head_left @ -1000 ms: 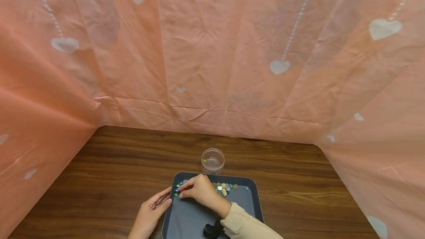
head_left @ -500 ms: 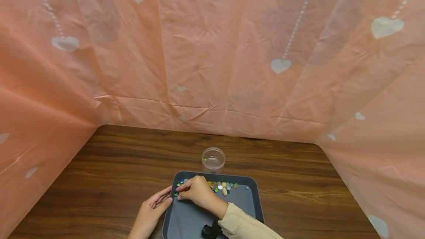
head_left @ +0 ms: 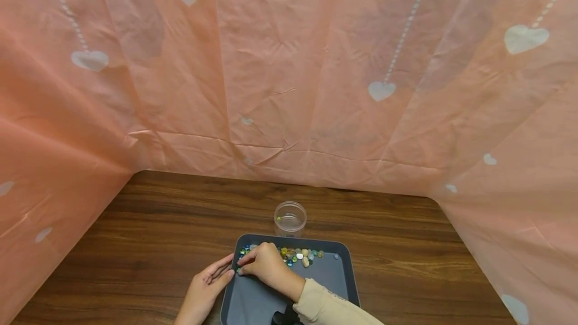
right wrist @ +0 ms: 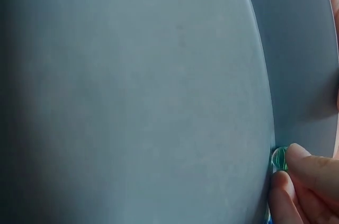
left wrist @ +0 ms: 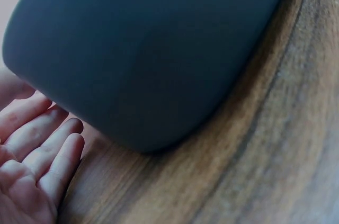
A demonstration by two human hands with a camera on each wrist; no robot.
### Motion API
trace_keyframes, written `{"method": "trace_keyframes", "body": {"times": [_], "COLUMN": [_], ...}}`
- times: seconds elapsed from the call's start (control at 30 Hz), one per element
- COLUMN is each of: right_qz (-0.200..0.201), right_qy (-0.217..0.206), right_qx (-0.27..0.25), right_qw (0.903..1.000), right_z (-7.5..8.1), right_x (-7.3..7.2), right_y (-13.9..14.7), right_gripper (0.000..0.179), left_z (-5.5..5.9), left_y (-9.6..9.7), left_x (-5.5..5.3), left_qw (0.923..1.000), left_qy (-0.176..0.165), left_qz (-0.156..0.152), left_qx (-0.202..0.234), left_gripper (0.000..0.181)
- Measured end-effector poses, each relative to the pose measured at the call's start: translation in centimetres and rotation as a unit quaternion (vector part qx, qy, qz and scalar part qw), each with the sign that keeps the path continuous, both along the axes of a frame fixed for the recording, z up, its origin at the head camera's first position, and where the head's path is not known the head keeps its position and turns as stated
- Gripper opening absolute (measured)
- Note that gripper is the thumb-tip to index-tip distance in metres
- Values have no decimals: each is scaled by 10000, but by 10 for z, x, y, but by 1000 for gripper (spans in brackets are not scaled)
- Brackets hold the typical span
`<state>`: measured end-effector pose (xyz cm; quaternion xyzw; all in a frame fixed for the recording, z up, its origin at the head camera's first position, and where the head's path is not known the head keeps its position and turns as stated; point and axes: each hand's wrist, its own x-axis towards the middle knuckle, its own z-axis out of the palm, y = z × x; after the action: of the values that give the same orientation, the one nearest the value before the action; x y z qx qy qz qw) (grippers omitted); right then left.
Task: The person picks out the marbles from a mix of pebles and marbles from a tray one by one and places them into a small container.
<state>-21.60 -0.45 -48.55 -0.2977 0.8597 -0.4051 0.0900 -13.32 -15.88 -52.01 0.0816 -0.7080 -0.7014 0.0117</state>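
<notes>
In the head view, a grey tray (head_left: 257, 295) lies on the table. My right hand (head_left: 266, 267) reaches to its left inner wall, where small glass marbles line up along the edge. The right wrist view shows thumb and finger of that hand pinching a clear green-streaked marble (right wrist: 279, 158) low against the wall. My left hand (head_left: 205, 285) rests at the tray's outer left side. Its fingers (left wrist: 64, 163) lie fairly straight against the outer wall in the left wrist view. The right hand hides part of the marble row.
Along the tray's far side lie several marbles and pebbles, among them a beige pebble (head_left: 305, 262). Just behind the tray stands a clear round jar (head_left: 290, 222) with a small yellow-green piece in it. A pink curtain (head_left: 289, 89) with hearts encloses the wooden table (head_left: 406, 265).
My right hand has shifted slightly left and toward me along the tray's left wall, uncovering more pebbles and marbles behind it. The left hand stays put.
</notes>
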Motion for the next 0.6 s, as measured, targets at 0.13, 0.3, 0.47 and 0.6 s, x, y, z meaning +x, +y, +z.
{"method": "trace_keyframes", "body": {"times": [0.13, 0.3, 0.47, 0.6], "right_qz": [-49, -80, -421, -672], "right_qy": [258, -304, -2250, -3196], "right_qx": [94, -202, -1471, -2237], "right_qw": [9996, 9993, 9623, 9183], "right_z": [0, 0, 3, 10], "right_x": [-1, -3, -5, -9], "right_y": [-2, 2, 7, 14], "right_gripper": [7, 7, 14, 21], "left_z": [-1, 0, 0, -1], "left_y": [1, 0, -1, -1], "left_x": [-1, 0, 1, 1], "left_qw": [9998, 9999, 9998, 9999], "left_qy": [144, -6, -140, -92], "left_qz": [106, 87, -5, -77], "left_qx": [-68, -60, -131, -106], "left_gripper": [46, 45, 46, 46]}}
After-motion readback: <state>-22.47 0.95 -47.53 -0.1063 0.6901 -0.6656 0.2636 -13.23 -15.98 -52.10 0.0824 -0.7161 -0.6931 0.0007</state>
